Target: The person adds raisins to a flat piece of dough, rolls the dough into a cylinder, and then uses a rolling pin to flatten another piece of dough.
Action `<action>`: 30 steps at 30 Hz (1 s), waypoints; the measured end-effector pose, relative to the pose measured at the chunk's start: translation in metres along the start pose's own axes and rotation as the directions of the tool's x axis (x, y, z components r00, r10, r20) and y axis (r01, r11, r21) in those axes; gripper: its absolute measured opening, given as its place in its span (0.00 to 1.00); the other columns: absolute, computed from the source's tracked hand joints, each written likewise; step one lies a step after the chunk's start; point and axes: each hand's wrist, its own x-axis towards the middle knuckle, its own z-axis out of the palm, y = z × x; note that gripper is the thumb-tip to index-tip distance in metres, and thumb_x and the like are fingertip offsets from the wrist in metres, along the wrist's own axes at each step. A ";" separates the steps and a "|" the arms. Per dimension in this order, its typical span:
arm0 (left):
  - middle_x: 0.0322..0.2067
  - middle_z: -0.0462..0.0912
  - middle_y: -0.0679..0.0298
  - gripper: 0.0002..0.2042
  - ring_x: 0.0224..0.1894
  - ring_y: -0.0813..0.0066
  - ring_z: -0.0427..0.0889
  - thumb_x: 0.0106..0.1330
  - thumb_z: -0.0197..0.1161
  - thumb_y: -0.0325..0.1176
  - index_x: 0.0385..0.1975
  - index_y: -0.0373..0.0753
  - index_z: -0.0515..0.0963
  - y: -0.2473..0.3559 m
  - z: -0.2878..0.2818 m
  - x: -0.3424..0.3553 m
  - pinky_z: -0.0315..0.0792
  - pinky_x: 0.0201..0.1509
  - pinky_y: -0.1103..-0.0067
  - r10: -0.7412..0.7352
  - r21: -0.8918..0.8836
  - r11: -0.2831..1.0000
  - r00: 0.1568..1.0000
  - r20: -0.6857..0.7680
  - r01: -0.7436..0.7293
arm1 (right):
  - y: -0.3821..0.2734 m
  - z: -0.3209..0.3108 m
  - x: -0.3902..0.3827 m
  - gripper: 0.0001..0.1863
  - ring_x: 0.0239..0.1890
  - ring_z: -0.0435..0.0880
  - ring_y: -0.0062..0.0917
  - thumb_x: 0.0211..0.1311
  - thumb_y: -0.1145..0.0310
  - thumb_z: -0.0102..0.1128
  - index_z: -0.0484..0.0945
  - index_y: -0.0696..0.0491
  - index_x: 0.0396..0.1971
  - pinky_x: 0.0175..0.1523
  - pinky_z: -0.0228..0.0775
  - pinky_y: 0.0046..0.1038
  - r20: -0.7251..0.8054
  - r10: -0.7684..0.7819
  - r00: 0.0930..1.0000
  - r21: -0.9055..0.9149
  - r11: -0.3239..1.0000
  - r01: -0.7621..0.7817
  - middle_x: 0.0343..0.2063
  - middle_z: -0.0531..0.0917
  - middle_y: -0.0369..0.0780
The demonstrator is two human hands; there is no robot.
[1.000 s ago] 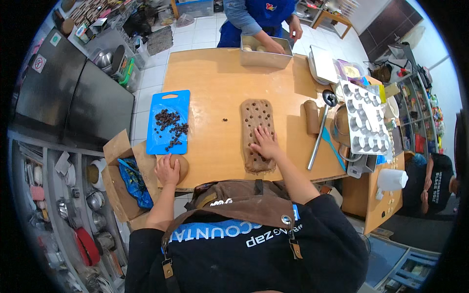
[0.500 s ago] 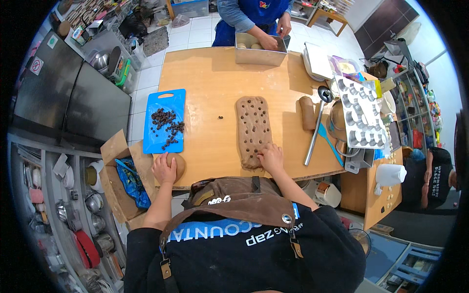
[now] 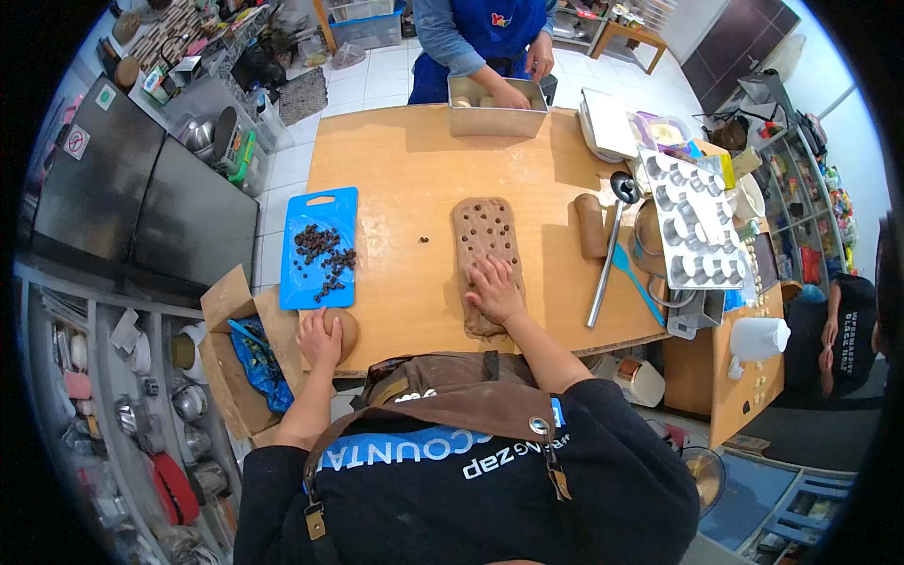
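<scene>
At the far left of my view stands a dark refrigerator (image 3: 141,184); nearer the person, an open cardboard box (image 3: 224,306) holds a blue plastic bag (image 3: 252,365). A blue cutting board (image 3: 306,209) lies on the left of the wooden table (image 3: 395,169), bearing a loose heap of small dark chips (image 3: 325,254). Just below the board, I see the left grip (image 3: 320,341), a bare hand, resting on a round brown dough ball (image 3: 347,339) near the table's front edge; its fingers lie extended over the ball and are not closed round it. Stray chips (image 3: 424,239) sit toward the middle of the table. Next comes a long slab of brown dough (image 3: 483,224), set lengthwise away from the person and studded with dark chips, most visible at its far end. I see the right grip (image 3: 494,292) laid on the slab, its fingers apart. Beyond, a co-worker's hand (image 3: 511,97) reaches into a metal tin (image 3: 494,124) containing pale rounded pieces. To the right lie a brown roll (image 3: 591,228), a long-handled ladle (image 3: 607,256), a blue spatula (image 3: 638,282) and a pale muffin tray (image 3: 702,202).
</scene>
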 end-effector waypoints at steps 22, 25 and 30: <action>0.52 0.74 0.62 0.21 0.57 0.61 0.69 0.62 0.57 0.48 0.53 0.48 0.74 0.002 -0.005 0.000 0.59 0.60 0.61 -0.022 -0.010 1.000 0.999 0.032 0.023 | 0.011 0.006 0.061 0.36 0.71 0.46 0.44 0.62 0.44 0.51 0.59 0.48 0.65 0.72 0.34 0.47 0.120 0.352 0.928 0.311 0.874 -0.372 0.68 0.52 0.45; 0.53 0.74 0.62 0.21 0.58 0.61 0.69 0.62 0.57 0.48 0.53 0.48 0.74 0.000 -0.002 -0.001 0.59 0.61 0.61 -0.034 -0.017 0.999 0.998 0.050 0.035 | -0.009 -0.033 0.080 0.36 0.72 0.44 0.43 0.64 0.44 0.49 0.56 0.47 0.66 0.72 0.32 0.48 -0.098 0.332 0.938 0.360 0.891 -0.278 0.69 0.51 0.45; 0.53 0.73 0.63 0.21 0.58 0.61 0.69 0.62 0.57 0.49 0.53 0.49 0.74 0.005 -0.005 0.001 0.59 0.61 0.61 -0.048 -0.007 0.999 0.996 0.078 0.049 | -0.028 -0.007 0.039 0.38 0.73 0.37 0.42 0.66 0.39 0.38 0.46 0.41 0.71 0.73 0.26 0.51 0.492 0.045 0.870 -0.033 0.999 -0.033 0.71 0.45 0.43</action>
